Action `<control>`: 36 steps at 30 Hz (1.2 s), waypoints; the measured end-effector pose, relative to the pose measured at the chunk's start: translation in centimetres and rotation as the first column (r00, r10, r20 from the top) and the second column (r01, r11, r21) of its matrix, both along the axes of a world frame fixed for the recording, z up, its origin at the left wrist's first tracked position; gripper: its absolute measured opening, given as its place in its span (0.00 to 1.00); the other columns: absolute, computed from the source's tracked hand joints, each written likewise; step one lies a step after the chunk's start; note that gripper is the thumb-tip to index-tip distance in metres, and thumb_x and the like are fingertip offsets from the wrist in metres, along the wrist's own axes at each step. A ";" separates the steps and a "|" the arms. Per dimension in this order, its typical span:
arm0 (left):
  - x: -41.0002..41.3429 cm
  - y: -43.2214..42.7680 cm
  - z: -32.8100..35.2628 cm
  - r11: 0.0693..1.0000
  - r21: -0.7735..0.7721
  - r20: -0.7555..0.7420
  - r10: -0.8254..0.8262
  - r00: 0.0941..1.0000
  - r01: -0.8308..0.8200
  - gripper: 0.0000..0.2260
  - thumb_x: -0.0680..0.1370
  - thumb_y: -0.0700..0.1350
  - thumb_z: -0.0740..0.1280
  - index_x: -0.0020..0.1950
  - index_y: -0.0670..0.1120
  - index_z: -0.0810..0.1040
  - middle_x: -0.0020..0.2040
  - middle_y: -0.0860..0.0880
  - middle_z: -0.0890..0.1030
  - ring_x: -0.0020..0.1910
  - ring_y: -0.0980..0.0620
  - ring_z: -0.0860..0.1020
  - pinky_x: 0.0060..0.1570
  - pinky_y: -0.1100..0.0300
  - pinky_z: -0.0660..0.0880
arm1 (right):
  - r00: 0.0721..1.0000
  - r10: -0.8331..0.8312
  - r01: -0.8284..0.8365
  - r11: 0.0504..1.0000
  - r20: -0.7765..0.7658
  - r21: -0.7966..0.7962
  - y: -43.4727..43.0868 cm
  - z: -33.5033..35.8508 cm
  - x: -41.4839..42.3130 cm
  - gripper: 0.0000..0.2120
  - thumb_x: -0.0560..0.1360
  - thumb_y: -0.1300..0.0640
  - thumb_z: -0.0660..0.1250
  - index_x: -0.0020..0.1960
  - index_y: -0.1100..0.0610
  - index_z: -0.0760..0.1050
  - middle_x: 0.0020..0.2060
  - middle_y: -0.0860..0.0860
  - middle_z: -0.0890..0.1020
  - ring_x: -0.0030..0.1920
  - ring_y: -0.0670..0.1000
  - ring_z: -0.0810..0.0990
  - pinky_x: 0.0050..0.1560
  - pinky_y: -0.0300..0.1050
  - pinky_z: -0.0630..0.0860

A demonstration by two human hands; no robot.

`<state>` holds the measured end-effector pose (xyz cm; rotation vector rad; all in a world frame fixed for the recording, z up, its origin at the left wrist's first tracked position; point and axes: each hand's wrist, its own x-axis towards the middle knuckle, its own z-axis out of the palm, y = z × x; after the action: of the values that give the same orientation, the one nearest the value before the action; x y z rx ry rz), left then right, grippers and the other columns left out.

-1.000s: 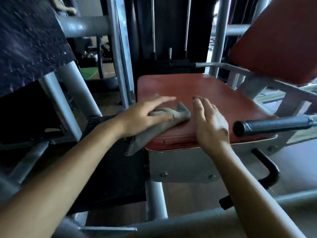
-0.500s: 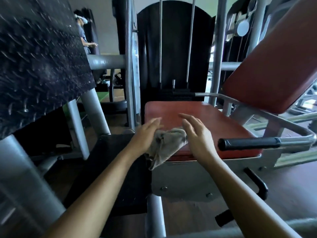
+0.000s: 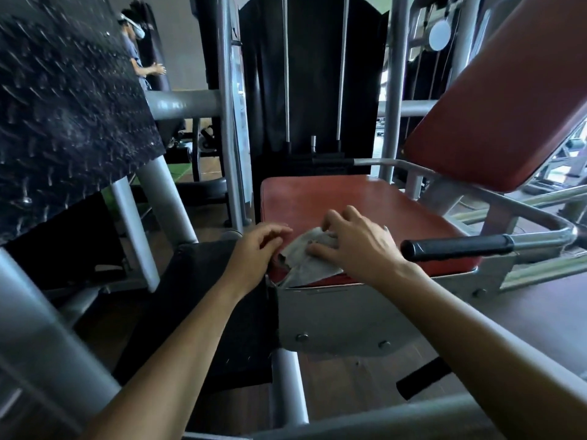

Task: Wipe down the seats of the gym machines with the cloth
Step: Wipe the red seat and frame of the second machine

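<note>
Crumpled grey cloth [image 3: 313,263] at frame centre on near-left corner of red seat [image 3: 365,201], long axis slanting lower left to upper right, right hand [image 3: 359,246] curled onto it, left hand [image 3: 254,249] loosely curled just beside, contact unclear

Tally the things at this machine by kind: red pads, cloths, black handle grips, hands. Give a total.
Red pads: 2, the seat and the backrest
Grey cloth: 1
Black handle grips: 2, the upper grip and the lower grip
Hands: 2, the left hand and the right hand
Total: 7
</note>
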<state>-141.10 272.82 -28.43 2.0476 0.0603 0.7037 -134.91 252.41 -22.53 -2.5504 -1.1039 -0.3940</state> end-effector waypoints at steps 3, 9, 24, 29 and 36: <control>0.1 -0.1 -0.4 0.990 0.141 0.052 0.002 0.999 -0.009 0.11 0.83 0.37 0.62 0.57 0.46 0.83 0.60 0.52 0.81 0.62 0.61 0.77 0.61 0.73 0.69 | 0.983 0.185 -0.181 0.971 0.012 -0.154 -1.0 -1.2 -0.1 0.28 0.75 0.27 0.56 0.71 0.35 0.63 0.66 0.40 0.68 0.65 0.50 0.72 0.51 0.47 0.54; 0.3 0.6 -0.7 0.981 0.195 0.046 -0.026 0.999 0.017 0.12 0.85 0.41 0.60 0.63 0.46 0.81 0.62 0.52 0.81 0.65 0.58 0.76 0.68 0.65 0.69 | 0.974 0.228 -0.222 0.957 0.011 -0.185 -0.7 -0.9 0.9 0.32 0.67 0.22 0.58 0.68 0.31 0.66 0.58 0.39 0.72 0.56 0.51 0.78 0.56 0.53 0.75; 1.2 -1.1 2.2 0.982 0.180 -0.123 0.083 0.989 -0.060 0.06 0.78 0.44 0.71 0.54 0.49 0.85 0.54 0.56 0.80 0.54 0.60 0.76 0.56 0.73 0.70 | 0.986 0.050 -0.110 0.909 0.158 0.403 -4.3 -6.4 -5.7 0.16 0.75 0.48 0.72 0.61 0.45 0.75 0.54 0.42 0.75 0.45 0.49 0.81 0.39 0.49 0.80; 1.8 -1.4 0.0 0.956 0.278 0.006 0.094 0.996 -0.091 0.10 0.78 0.49 0.65 0.53 0.51 0.85 0.53 0.54 0.80 0.59 0.50 0.75 0.65 0.47 0.71 | 0.997 -0.071 0.052 0.823 0.011 0.565 -4.9 -10.9 -6.9 0.20 0.76 0.52 0.73 0.66 0.40 0.74 0.55 0.39 0.77 0.48 0.45 0.81 0.41 0.44 0.78; 2.1 -1.1 -0.9 0.987 0.158 0.079 0.028 0.996 -0.041 0.12 0.76 0.45 0.62 0.51 0.50 0.85 0.51 0.59 0.78 0.57 0.56 0.76 0.63 0.53 0.73 | 0.972 -0.227 0.201 0.667 -0.062 0.717 -1.5 -10.2 -6.0 0.14 0.78 0.50 0.71 0.62 0.42 0.78 0.56 0.45 0.77 0.43 0.53 0.82 0.41 0.49 0.80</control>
<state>-138.95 271.69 -29.31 2.1739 -0.0051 0.8315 -140.90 250.95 -32.75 -1.9424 -0.4826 -0.7612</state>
